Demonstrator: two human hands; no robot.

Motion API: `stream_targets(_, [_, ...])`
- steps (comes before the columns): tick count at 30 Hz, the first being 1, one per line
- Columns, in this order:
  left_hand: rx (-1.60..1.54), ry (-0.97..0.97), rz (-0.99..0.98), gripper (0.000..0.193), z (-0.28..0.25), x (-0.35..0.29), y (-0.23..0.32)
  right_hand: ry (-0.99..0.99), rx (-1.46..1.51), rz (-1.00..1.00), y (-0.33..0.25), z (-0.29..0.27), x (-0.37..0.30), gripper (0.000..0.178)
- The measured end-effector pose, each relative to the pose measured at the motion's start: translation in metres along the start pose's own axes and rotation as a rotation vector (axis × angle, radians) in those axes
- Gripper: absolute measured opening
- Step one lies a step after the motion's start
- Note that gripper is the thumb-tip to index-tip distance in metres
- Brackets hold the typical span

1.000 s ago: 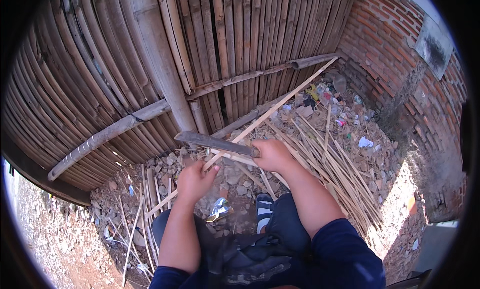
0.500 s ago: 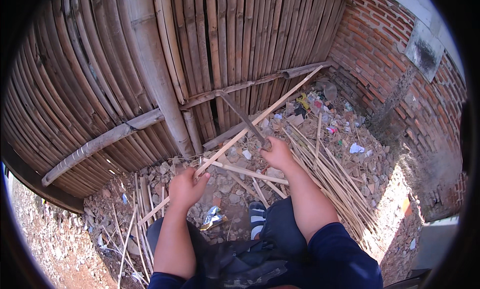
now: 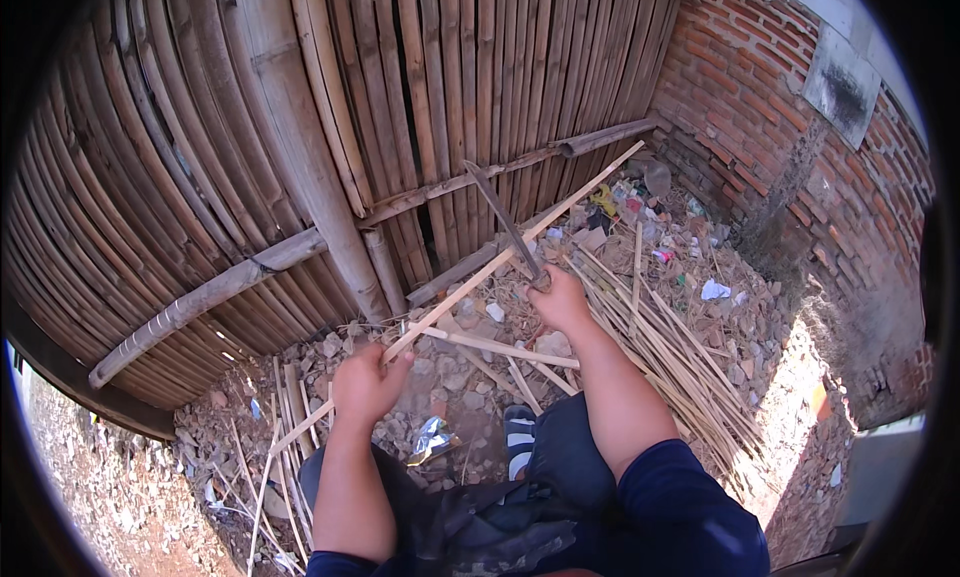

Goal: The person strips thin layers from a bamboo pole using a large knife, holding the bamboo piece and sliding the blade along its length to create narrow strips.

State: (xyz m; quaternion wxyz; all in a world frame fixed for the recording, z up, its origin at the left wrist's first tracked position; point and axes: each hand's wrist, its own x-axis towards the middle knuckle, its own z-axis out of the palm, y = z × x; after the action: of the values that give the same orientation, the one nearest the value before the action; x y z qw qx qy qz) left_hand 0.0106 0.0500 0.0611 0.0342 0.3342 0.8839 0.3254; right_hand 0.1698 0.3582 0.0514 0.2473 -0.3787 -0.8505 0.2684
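My left hand (image 3: 366, 385) is closed around a long pale bamboo strip (image 3: 575, 199). The strip slants from beside my left knee up toward the far right corner. In my closed right hand (image 3: 560, 299) is a machete (image 3: 490, 195) with a long dark blade, its tip pointing up and left. The blade crosses the strip a little beyond my right hand; whether it presses on the strip I cannot tell. My fingers hide most of the handle. Below the held strip, another pale strip (image 3: 500, 347) extends between my hands.
A pile of bamboo strips (image 3: 680, 377) lies on the rubble at right; several more strips (image 3: 285, 477) lie at left. A bamboo wall (image 3: 450, 97) rises ahead, a brick wall (image 3: 740, 87) at right. A shiny wrapper (image 3: 432, 440) lies near my sandalled foot (image 3: 519, 440).
The machete has shifted slightly right and its blade stands steeper across the strip. My left hand keeps its grip, a little nearer to me. The view has shifted slightly.
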Motion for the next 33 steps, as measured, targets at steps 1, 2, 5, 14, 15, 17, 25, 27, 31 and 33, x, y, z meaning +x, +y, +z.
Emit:
stream_targets(1, [-0.008,0.002,0.002,0.044,0.000,0.000,0.004,0.039,-0.014,-0.003,0.008,0.000,0.000,0.049])
stream_targets(2, [-0.002,-0.004,0.003,0.044,0.000,-0.002,0.007,0.039,-0.019,-0.005,0.009,-0.001,-0.001,0.049])
stream_targets(5, [-0.016,-0.017,0.001,0.044,0.004,-0.002,0.010,-0.055,-0.120,0.034,0.001,-0.005,-0.004,0.052])
stream_targets(14, [-0.007,-0.039,-0.020,0.045,0.004,-0.003,0.004,-0.389,-0.199,-0.337,-0.042,0.018,-0.028,0.035])
stream_targets(15, [-0.002,-0.053,-0.044,0.044,0.003,-0.003,0.004,-0.389,-0.196,-0.336,-0.042,0.017,-0.027,0.035])
stream_targets(17, [-0.001,-0.051,-0.046,0.044,0.002,-0.001,0.001,-0.334,-0.096,-0.228,-0.039,0.007,-0.020,0.043])
stream_targets(25, [-0.029,0.064,0.052,0.046,0.012,0.000,0.005,-0.071,0.036,0.062,0.004,-0.009,-0.004,0.052])
stream_targets(27, [-0.017,-0.004,0.009,0.046,0.011,0.000,0.007,-0.144,-0.072,-0.004,-0.003,-0.007,-0.008,0.041])
stream_targets(31, [-0.032,0.023,-0.008,0.046,0.008,-0.001,-0.004,-0.372,-0.038,-0.046,-0.047,-0.002,-0.019,0.036])
stream_targets(33, [-0.023,-0.081,-0.046,0.048,0.004,-0.002,0.000,-0.391,-0.169,-0.229,-0.049,0.005,-0.024,0.034])
